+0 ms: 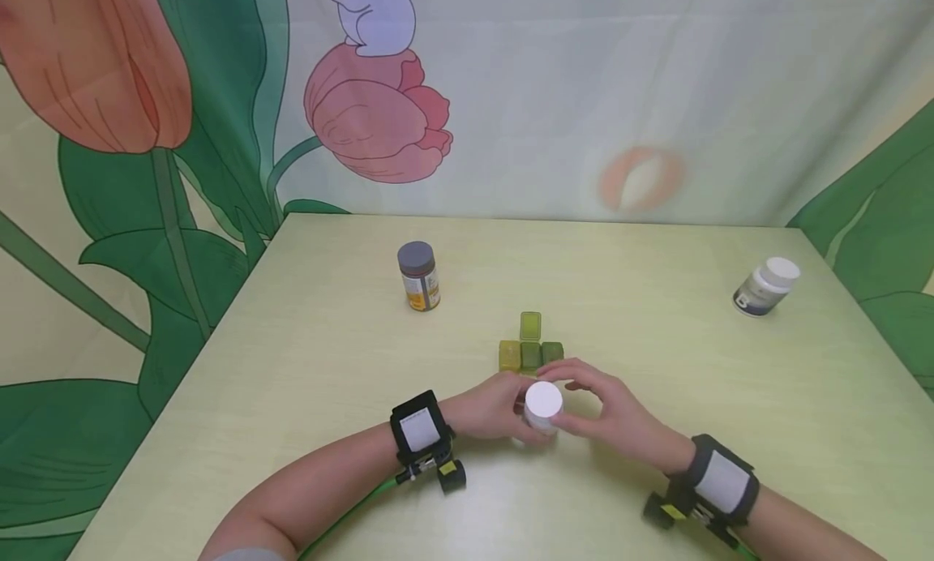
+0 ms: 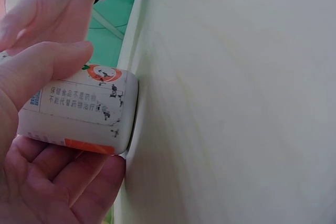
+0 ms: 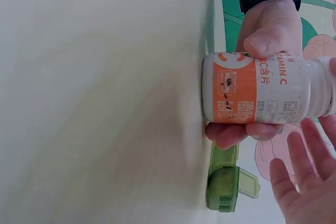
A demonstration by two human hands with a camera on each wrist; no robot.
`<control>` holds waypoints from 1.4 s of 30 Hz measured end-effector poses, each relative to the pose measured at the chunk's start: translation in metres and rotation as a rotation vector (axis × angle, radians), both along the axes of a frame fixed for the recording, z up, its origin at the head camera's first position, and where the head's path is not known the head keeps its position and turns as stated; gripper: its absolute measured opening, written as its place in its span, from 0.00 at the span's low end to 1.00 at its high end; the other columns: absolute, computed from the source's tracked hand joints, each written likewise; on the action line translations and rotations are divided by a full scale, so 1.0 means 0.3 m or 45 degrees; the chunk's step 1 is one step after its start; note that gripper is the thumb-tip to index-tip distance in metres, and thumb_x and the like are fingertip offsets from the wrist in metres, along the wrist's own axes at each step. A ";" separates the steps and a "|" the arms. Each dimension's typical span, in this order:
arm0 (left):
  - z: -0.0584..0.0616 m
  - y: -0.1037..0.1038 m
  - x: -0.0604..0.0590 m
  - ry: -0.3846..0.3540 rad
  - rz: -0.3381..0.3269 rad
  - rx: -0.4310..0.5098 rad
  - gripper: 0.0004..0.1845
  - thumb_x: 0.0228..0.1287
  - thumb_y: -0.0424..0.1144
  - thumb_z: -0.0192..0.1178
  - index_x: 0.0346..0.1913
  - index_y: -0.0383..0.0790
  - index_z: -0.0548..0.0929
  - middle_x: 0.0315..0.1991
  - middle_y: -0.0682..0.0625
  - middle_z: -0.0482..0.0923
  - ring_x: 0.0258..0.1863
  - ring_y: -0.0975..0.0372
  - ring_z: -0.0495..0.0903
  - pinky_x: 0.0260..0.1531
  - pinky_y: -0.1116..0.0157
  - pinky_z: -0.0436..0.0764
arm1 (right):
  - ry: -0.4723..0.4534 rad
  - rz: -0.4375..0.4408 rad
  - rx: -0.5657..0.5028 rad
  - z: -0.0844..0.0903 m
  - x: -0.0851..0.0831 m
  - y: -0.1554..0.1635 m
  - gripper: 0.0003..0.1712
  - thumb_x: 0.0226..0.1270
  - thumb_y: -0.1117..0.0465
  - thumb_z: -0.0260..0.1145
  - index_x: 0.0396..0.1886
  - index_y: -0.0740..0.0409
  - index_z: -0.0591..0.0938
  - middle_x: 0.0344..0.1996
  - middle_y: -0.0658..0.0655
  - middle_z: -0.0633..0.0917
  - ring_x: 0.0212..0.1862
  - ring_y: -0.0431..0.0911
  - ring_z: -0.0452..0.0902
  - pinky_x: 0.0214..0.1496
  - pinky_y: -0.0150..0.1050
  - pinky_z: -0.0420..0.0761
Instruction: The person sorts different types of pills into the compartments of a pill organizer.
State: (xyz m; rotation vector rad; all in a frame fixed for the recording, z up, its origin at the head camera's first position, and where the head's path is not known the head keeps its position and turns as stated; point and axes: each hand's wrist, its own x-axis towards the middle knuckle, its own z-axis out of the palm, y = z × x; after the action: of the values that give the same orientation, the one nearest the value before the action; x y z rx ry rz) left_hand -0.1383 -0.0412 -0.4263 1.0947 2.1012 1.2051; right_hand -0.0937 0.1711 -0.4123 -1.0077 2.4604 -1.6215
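Observation:
My left hand [image 1: 487, 407] grips a white vitamin C bottle [image 3: 275, 90] around its body, thumb on one side and fingers on the other. Orange print shows on its label, and it stands upright with its base at the table surface. The right hand [image 1: 616, 415] curves its thumb and index finger around the white cap [image 1: 543, 398], while its other fingers spread loosely beside it. Just beyond both hands sits a small green and yellow pill box [image 1: 531, 356]. One of its lids stands raised, and its near side is partly hidden by the hands.
Farther back on the left of the pale table [image 1: 306, 366] stands a brown jar [image 1: 419, 277] with a grey lid. Another white bottle [image 1: 766, 286] is at the far right. Behind the table's back edge hangs a flower-printed curtain [image 1: 547, 99].

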 end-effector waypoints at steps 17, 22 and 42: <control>0.011 0.013 0.004 -0.026 0.004 -0.051 0.19 0.52 0.33 0.74 0.47 0.38 0.82 0.38 0.60 0.82 0.38 0.72 0.77 0.45 0.72 0.75 | 0.154 -0.229 0.138 0.067 -0.053 0.119 0.19 0.56 0.74 0.70 0.47 0.63 0.76 0.39 0.48 0.81 0.43 0.40 0.77 0.51 0.34 0.76; 0.010 0.014 0.004 -0.019 0.002 -0.062 0.19 0.52 0.33 0.74 0.47 0.38 0.82 0.38 0.60 0.81 0.38 0.72 0.76 0.45 0.72 0.74 | 0.193 -0.340 0.700 0.073 -0.068 0.187 0.18 0.57 0.59 0.74 0.45 0.55 0.78 0.31 0.44 0.78 0.35 0.43 0.74 0.36 0.41 0.76; 0.016 0.002 0.012 0.030 0.037 -0.133 0.26 0.52 0.37 0.74 0.54 0.42 0.78 0.43 0.59 0.78 0.43 0.70 0.75 0.48 0.71 0.73 | 0.179 -0.300 1.195 0.036 -0.096 0.223 0.23 0.55 0.49 0.75 0.43 0.59 0.81 0.33 0.53 0.80 0.31 0.44 0.74 0.32 0.43 0.78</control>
State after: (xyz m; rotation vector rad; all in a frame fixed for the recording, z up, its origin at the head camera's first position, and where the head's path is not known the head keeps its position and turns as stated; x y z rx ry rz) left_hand -0.1347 -0.0406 -0.4215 1.0401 2.1790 1.0870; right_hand -0.1225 0.2380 -0.4014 -0.6880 2.9610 -0.2541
